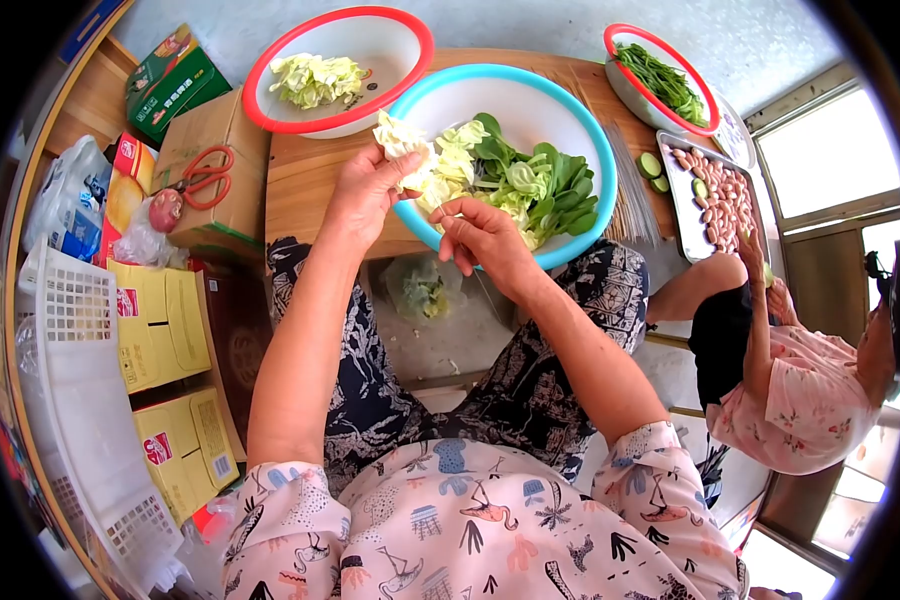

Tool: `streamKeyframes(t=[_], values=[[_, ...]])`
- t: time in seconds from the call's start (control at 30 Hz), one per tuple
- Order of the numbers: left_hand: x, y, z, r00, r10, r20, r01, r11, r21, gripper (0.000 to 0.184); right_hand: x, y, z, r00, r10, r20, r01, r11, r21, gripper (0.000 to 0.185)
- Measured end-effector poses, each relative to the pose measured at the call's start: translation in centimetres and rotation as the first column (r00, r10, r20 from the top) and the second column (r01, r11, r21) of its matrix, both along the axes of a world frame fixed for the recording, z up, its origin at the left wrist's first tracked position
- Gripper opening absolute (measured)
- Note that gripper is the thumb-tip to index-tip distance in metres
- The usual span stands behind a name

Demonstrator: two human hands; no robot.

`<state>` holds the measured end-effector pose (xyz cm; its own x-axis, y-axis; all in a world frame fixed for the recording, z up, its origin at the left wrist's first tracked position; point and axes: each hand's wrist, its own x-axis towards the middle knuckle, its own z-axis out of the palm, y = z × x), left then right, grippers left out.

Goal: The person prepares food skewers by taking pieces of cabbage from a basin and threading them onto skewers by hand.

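The left grip (362, 192) pinched pale-yellow leaves (400, 140); below it curved the rim of a blue-rimmed white plastic basin (500, 72) — loosened fingers could've spilled some outside. The right grip's (488, 242) hold, I couldn't tell.

I see, off tabletop's (315, 190) left edge: red-handled scissors (186, 184) by a brown carton (198, 135), green box (175, 90) behind, yellow boxes (185, 325) nearer camera, white crate (100, 400) outermost. Far right corner: red-rimmed bowl (625, 92) of long green vegetables (660, 82); nearer, metal tray (675, 205) of pinkish pieces (728, 205), thin skewers (630, 190) beside it. Co-worker (790, 400) past right edge.
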<state>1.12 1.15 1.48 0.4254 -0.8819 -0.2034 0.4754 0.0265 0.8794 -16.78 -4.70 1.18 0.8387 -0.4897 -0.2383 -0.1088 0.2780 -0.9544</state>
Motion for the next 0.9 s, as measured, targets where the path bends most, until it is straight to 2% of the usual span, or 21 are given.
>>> streamKeyframes(t=[0.43,0.57,0.67,0.7,0.8,0.83,0.9], values=[[-1.2,-0.4,-0.4,0.992,-0.107,0.07,0.107,0.994,0.006,0.031,0.4,-0.5,0.1,0.999,-0.049,0.007,0.049,0.999,-0.008,0.015],[-0.1,-0.3,-0.7,0.992,-0.107,0.059,0.104,0.993,0.058,0.032,-0.5,-1.5,0.7,0.99,-0.132,0.049,0.13,0.991,0.026,0.016],[0.9,-0.5,0.0,0.964,-0.069,0.259,0.043,0.994,0.104,0.03,-2.1,-3.1,1.6,0.942,-0.302,0.146,0.298,0.953,0.05,0.015],[1.4,-0.9,0.2,0.962,-0.082,0.261,0.056,0.993,0.108,0.03,-2.7,-3.6,1.6,0.926,-0.336,0.172,0.329,0.942,0.065,0.015],[1.9,-3.0,1.2,0.861,-0.195,0.469,0.079,0.964,0.255,0.022,-4.3,-4.7,2.0,0.898,-0.396,0.19,0.391,0.918,0.064,0.016],[1.9,-3.9,1.2,0.857,-0.205,0.473,0.087,0.962,0.259,0.022,-4.6,-4.9,2.1,0.894,-0.405,0.193,0.4,0.914,0.069,0.016],[2.0,-6.3,0.8,0.724,-0.29,0.626,0.091,0.939,0.331,0.018,-5.3,-5.1,2.4,0.885,-0.419,0.204,0.412,0.908,0.079,0.016]])
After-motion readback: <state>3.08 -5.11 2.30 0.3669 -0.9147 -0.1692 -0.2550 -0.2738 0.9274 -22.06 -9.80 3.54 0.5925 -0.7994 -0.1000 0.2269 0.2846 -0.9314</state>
